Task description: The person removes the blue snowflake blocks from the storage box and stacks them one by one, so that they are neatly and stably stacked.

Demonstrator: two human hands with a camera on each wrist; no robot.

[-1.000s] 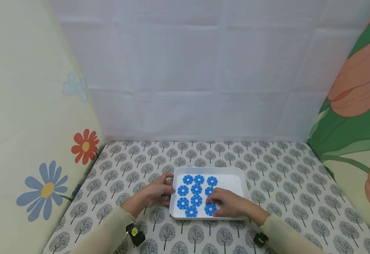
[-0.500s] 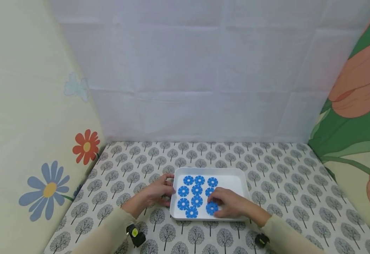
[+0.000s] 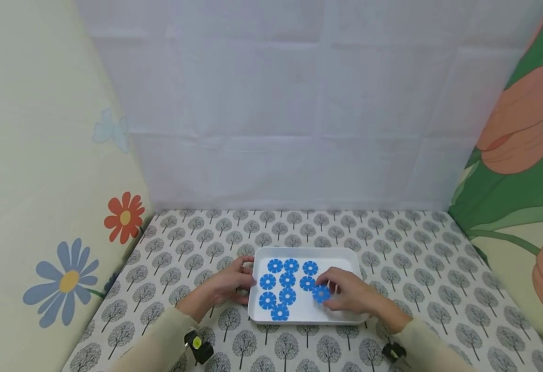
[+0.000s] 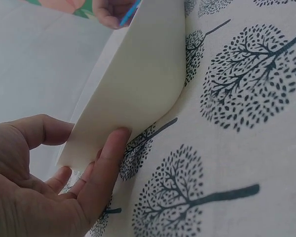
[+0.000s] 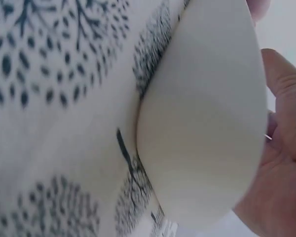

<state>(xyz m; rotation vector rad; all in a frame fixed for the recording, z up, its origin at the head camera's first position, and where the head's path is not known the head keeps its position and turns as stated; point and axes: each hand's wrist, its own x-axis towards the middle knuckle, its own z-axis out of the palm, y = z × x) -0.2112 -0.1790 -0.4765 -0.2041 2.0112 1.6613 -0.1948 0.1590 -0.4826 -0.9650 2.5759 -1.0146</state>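
A shallow white tray point(image 3: 299, 318) holds several blue notched plastic discs point(image 3: 287, 279), flower-shaped with a hole in the middle. Over the tray's right half, my right hand point(image 3: 348, 292) pinches one blue notched disc point(image 3: 321, 294) between thumb and fingers. That disc is tilted, and a thin blue edge of it shows beyond the rim in the left wrist view. My left hand point(image 3: 228, 283) holds the tray's left end, its fingers point(image 4: 113, 148) against the outer wall and at the rim. In the right wrist view the tray wall point(image 5: 202, 118) hides the right fingertips.
The table cloth point(image 3: 225, 351) has a grey tree print. A white sheet point(image 3: 271, 129) hangs behind, and flower-printed panels point(image 3: 69, 281) stand at both sides. Each wrist bears a small black camera point(image 3: 199, 346).
My right hand has lifted one blue disc from the front of the tray and shifted it to the right and slightly back. The left hand has stayed at the tray's left end.
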